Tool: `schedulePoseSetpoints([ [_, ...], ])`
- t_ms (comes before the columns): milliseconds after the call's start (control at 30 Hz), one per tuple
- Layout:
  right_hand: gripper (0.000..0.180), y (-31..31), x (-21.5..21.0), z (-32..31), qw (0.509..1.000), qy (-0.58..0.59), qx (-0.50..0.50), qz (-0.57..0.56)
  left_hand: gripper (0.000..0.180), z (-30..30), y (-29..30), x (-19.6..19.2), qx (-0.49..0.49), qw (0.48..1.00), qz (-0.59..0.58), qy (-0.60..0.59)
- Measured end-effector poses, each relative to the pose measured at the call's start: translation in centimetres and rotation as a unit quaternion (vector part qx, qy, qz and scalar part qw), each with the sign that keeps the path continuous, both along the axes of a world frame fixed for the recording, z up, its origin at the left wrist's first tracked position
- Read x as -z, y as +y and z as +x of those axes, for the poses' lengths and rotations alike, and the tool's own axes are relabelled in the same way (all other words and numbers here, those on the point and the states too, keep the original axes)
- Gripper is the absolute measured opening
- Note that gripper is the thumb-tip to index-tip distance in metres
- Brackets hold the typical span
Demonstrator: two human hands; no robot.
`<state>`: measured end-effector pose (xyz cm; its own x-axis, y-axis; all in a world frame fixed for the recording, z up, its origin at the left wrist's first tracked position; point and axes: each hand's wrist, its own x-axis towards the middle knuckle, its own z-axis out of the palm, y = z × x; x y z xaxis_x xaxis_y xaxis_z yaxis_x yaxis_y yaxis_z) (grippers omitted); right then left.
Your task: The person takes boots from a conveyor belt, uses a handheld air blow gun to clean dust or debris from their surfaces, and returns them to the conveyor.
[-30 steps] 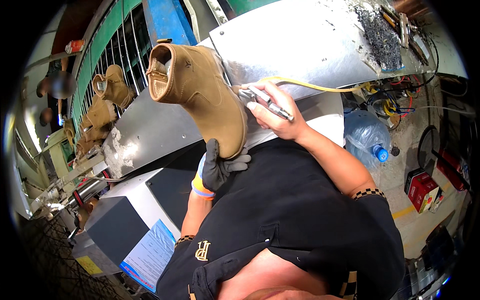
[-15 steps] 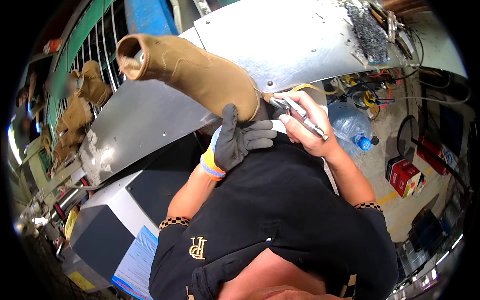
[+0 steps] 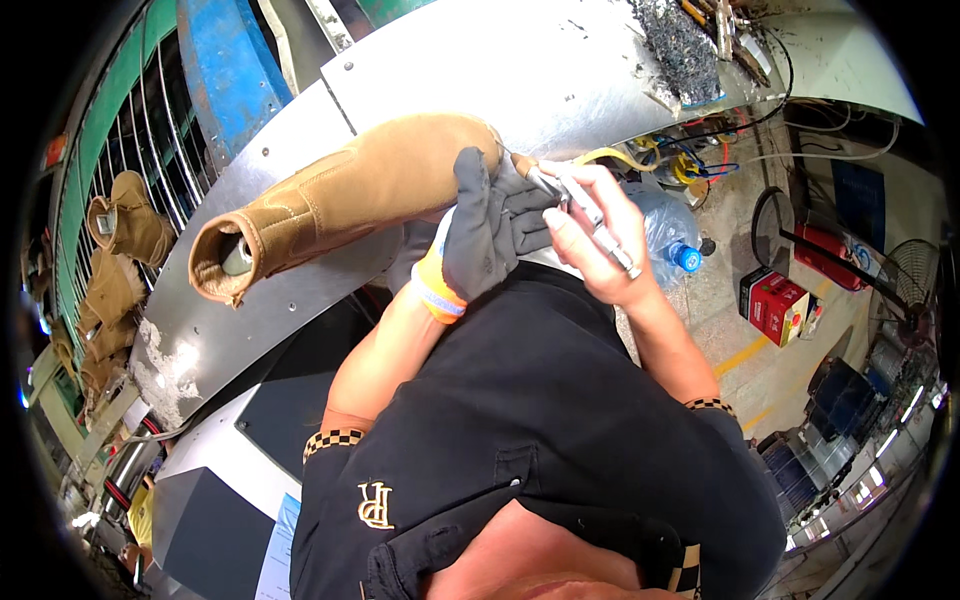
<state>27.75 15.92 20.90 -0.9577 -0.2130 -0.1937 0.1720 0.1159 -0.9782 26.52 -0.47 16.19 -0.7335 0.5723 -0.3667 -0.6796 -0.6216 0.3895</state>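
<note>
A tan boot [image 3: 375, 180] lies sideways above the metal bench. Its shaft opening is at the left and its toe points right; a pale, hard form shows inside the shaft. My left hand [image 3: 495, 225], in a grey-palmed glove with an orange cuff, is at the toe. Its fingers are stretched out, and its thumb rests along the boot's side. In my bare right hand [image 3: 610, 235] is a silver pen-shaped tool [image 3: 597, 210] with a lever. The tool's brown tip is close to the toe edge. I cannot tell whether it touches.
The metal bench [image 3: 480, 60] curves behind the boot, with dark granular residue [image 3: 675, 50] on it. More tan boots [image 3: 130, 220] sit on a wire rack at the left. A water bottle [image 3: 655, 225], a red box [image 3: 772, 305] and a fan [image 3: 910, 290] stand at the right.
The boot has turned, its shaft opening swinging down toward me at the left. My left hand has come up to the toe. The tool stays in my right hand; the whole view has shifted.
</note>
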Motion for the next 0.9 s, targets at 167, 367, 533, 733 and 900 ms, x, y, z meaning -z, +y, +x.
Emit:
schedulePoseSetpoints([
  [167,0.04,-1.3,2.3,2.0,0.991,0.121,0.013,0.064,0.077,-0.6,0.2,1.9,-0.014,1.0,-0.006,-0.025],
  [367,0.038,0.8,4.9,-0.2,0.984,0.028,-0.002,-0.177,0.057,-1.7,-2.8,0.4,0.143,0.933,-0.207,0.259],
  [533,0.049,6.8,6.1,-4.5,0.972,0.121,0.1,-0.177,0.063,2.0,-18.6,-10.4,-0.041,0.805,-0.264,0.529],
  [733,0.046,6.8,7.3,-12.1,0.946,0.176,0.22,-0.162,0.057,-1.4,-21.4,-13.9,0.165,0.574,-0.685,0.417],
  [900,0.047,7.1,8.0,-11.4,0.952,0.183,0.208,-0.13,0.031,-3.8,-15.1,-13.5,-0.011,0.678,-0.605,0.416],
])
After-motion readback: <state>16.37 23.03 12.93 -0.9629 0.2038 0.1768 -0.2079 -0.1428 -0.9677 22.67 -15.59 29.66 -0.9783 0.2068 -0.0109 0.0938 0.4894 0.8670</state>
